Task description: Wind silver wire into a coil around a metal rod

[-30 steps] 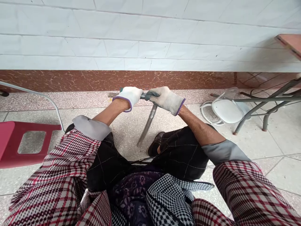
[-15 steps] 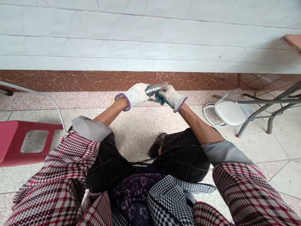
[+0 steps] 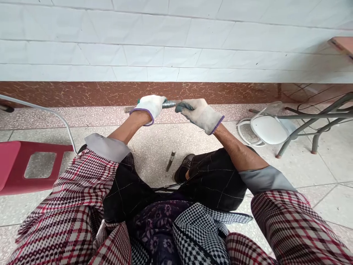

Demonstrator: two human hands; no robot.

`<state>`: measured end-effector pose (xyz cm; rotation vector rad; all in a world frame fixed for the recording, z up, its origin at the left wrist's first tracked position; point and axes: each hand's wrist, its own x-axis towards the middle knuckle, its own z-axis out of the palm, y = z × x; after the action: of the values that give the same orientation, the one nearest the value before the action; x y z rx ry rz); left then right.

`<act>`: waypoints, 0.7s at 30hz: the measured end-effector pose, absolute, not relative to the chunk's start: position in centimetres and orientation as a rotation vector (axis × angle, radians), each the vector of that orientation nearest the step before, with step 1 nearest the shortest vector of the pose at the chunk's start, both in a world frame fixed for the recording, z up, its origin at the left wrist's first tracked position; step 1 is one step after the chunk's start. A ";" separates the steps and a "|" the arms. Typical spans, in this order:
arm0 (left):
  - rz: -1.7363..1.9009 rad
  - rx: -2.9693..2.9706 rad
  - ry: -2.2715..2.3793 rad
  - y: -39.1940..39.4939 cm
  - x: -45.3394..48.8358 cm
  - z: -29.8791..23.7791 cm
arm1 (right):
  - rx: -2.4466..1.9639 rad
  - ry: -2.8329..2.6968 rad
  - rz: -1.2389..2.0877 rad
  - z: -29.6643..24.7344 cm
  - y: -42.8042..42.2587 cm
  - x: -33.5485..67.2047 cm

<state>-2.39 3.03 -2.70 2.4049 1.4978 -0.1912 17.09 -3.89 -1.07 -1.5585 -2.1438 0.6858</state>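
A rod wound with silvery wire (image 3: 168, 104) runs nearly level between my two gloved hands, close to the foot of the wall. My left hand (image 3: 150, 106), in a white glove with a purple cuff, is closed round it. A flat, pale end (image 3: 128, 109) sticks out to the left of that hand. At the other end, my right hand (image 3: 197, 112) is closed with its dark-coated fingertips on the brownish end of the rod. On the floor below, beside my shoe, lies a short dark metal rod (image 3: 170, 161) with a lighter top.
A red plastic stool (image 3: 41, 147) stands at the left, with a pale curved tube (image 3: 52, 110) behind it. To the right, a white folding seat (image 3: 270, 130) lies by grey metal legs (image 3: 309, 132). The tiled wall (image 3: 176, 55) rises just beyond my hands.
The wire-wound rod has gone from slanting up rightward to nearly level, and my left hand has shifted left. A short dark rod now lies on the floor where bare floor showed before.
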 end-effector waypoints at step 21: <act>0.406 1.958 1.435 1.4 -1.2 0.0 | -1.533 -1.678 1.108 -4.3 -1.6 17.7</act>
<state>-1.16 1.44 -0.04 1.9583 1.4354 0.4056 17.72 -1.61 -4.28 -1.5335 -1.6784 1.1078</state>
